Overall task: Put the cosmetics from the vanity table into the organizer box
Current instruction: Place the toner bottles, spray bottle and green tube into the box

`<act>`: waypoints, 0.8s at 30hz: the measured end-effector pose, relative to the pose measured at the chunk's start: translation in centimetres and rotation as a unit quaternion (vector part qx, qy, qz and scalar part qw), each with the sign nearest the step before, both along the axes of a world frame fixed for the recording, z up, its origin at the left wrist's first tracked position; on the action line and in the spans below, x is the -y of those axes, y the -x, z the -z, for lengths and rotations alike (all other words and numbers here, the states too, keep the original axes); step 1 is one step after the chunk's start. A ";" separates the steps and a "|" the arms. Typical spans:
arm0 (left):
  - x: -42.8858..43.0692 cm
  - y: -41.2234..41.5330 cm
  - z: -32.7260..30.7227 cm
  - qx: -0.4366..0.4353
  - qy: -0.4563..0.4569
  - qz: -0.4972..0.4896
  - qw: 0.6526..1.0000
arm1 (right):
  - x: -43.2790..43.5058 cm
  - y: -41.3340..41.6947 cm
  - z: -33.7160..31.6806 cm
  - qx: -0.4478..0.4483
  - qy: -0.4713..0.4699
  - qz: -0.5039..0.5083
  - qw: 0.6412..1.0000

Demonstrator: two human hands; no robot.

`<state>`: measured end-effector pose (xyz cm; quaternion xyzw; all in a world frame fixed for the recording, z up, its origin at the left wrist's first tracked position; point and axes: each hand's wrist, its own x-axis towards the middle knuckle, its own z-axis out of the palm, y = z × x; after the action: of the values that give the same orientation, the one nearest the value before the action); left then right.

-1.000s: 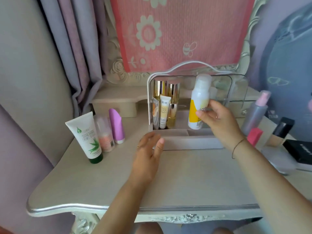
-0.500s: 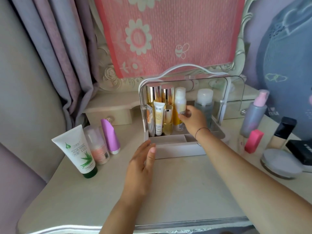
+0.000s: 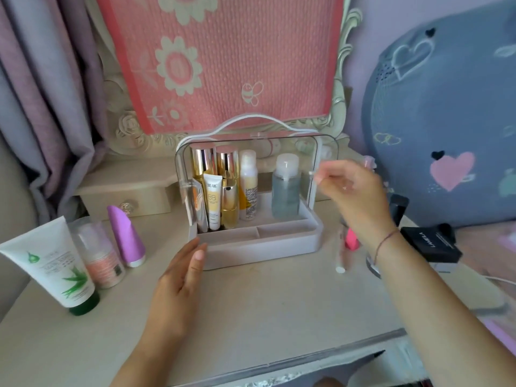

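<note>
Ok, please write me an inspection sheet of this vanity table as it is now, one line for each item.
Surface: vanity table, pale, bare in the front middle.
Job's things: organizer box open, holding gold bottles, BB tube, white-and-yellow spray bottle and clear bottle; front compartments look empty.
Clutter: aloe tube, pink jar and purple bottle at left; black box and pink item at right.
Hands: left hand open beside the box front; right hand blurred, empty.
Cables: a thin white one at the right edge.
Surroundings: curtain, pink flowered cloth, grey cushion.
</note>
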<state>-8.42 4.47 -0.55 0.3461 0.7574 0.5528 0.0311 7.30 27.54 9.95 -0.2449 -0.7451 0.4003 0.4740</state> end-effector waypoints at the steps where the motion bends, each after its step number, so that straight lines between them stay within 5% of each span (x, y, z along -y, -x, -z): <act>1: 0.0 0.0 0.0 0.000 0.000 0.001 1.000 | -1.0 -1.4 -1.1 -0.025 -0.009 0.030 0.999; 6: 0.0 0.1 0.2 0.007 -0.001 0.005 1.000 | -7.8 -3.7 -2.4 -0.005 -0.015 0.154 0.988; 11: 0.1 0.1 0.2 0.005 0.014 0.002 1.000 | -11.0 -0.8 0.3 0.092 0.067 0.109 0.987; 17: 0.1 -0.1 -0.1 0.013 0.012 0.004 1.000 | -11.1 1.2 1.8 0.080 0.104 0.189 0.973; 24: 0.1 0.0 -0.1 0.018 0.010 -0.005 1.000 | -11.1 1.4 2.8 0.128 0.139 0.169 0.967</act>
<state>-8.41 4.41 -0.46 0.3319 0.7638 0.5518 0.0450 5.93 38.61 7.15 -0.4802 -0.6845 0.3788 0.3967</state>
